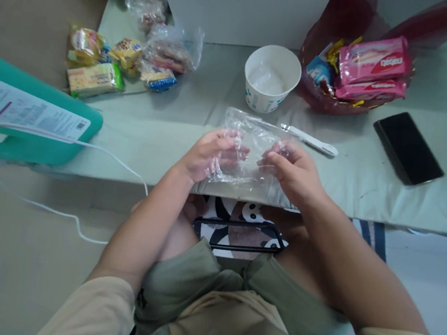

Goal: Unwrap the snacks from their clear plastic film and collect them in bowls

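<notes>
A clear plastic bag (251, 133) lies crumpled at the near edge of the low pale-green table (163, 133). My left hand (212, 155) grips its left side, with the film draped over the fingers. My right hand (293, 170) pinches the bag's right side. Just behind the bag stand a white paper bowl (272, 79) and a white plastic utensil (311, 141).
Several wrapped snacks (96, 79) lie at the back left. A red basket (336, 102) with pink packets (375, 61) sits back right. A black phone (408, 148) lies right. A teal box (36, 143) and a white cable (107, 155) are left.
</notes>
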A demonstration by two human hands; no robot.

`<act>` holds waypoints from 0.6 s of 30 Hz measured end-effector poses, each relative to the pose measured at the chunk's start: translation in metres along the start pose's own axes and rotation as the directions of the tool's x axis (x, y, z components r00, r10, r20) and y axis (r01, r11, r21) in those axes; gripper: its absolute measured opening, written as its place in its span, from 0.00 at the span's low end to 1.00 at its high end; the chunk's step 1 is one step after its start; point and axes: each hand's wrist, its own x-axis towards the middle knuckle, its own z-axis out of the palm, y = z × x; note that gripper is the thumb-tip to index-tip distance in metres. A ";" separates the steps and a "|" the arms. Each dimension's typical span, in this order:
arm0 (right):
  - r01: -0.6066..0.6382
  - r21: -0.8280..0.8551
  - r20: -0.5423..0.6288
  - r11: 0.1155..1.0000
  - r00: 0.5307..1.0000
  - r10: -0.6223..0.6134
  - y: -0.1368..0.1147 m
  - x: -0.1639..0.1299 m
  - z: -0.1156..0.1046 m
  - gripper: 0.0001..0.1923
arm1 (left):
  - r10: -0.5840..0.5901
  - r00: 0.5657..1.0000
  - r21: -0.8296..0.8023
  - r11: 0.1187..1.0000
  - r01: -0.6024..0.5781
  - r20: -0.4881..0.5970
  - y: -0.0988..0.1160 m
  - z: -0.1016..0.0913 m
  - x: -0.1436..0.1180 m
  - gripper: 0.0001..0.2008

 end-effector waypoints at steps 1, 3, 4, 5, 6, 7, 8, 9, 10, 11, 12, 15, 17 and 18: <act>0.005 0.001 -0.011 1.000 1.000 -0.005 0.001 0.000 0.000 0.15 | -0.044 0.998 0.044 0.998 0.042 0.037 0.000 0.000 -0.001 0.15; -0.007 -0.061 -0.003 0.998 1.000 0.007 0.002 0.000 0.000 0.15 | -0.067 0.998 0.102 0.993 0.065 0.016 -0.001 0.002 -0.001 0.10; -0.007 -0.104 0.006 0.995 1.000 0.008 0.002 0.000 0.000 0.15 | -0.049 0.999 0.108 0.993 0.051 -0.022 -0.002 0.003 -0.001 0.08; 0.004 -0.141 0.011 0.990 1.000 -0.003 0.002 0.000 -0.001 0.16 | -0.028 0.998 0.108 0.994 0.034 -0.054 -0.002 0.003 -0.001 0.07; 0.027 -0.163 0.011 0.986 1.000 -0.026 0.002 0.000 -0.002 0.17 | -0.010 0.998 0.108 0.994 0.017 -0.068 -0.002 0.002 -0.001 0.08; 0.059 -0.167 0.003 0.984 0.998 -0.059 0.001 0.000 -0.004 0.17 | 0.005 0.998 0.110 0.994 0.001 -0.059 -0.001 0.001 0.000 0.10; 0.096 -0.157 -0.015 0.983 0.995 -0.100 0.000 -0.001 -0.006 0.17 | 0.020 0.999 0.107 0.994 -0.017 -0.034 0.000 -0.001 0.000 0.12; 0.136 -0.145 -0.036 0.980 0.989 -0.142 0.000 -0.001 -0.008 0.17 | 0.034 0.999 0.095 0.995 -0.033 0.000 0.001 -0.004 0.000 0.13; 0.169 -0.138 -0.055 0.976 0.982 -0.178 -0.001 -0.001 -0.011 0.15 | 0.049 0.998 0.071 0.996 -0.051 0.032 0.002 -0.007 0.000 0.13; 0.194 -0.137 -0.066 0.971 0.977 -0.205 -0.002 -0.002 -0.014 0.13 | 0.065 0.996 0.041 0.997 -0.068 0.063 0.004 -0.010 0.000 0.12; 0.214 -0.141 -0.067 0.967 0.972 -0.225 -0.003 -0.002 -0.017 0.12 | 0.075 0.993 0.018 0.997 -0.077 0.095 0.005 -0.013 0.000 0.12; 0.259 -0.159 -0.020 0.953 0.964 -0.266 -0.004 -0.003 -0.023 0.19 | 0.084 0.985 0.064 0.993 -0.094 0.148 0.005 -0.018 0.002 0.20; 0.261 -0.153 -0.027 0.953 0.963 -0.268 -0.002 -0.002 -0.022 0.17 | 0.121 0.985 0.172 0.975 -0.141 0.122 0.003 -0.017 0.003 0.17; 0.245 -0.129 -0.048 0.961 0.966 -0.253 -0.001 -0.001 -0.020 0.15 | 0.150 0.983 0.222 0.960 -0.170 0.101 0.001 -0.016 0.004 0.15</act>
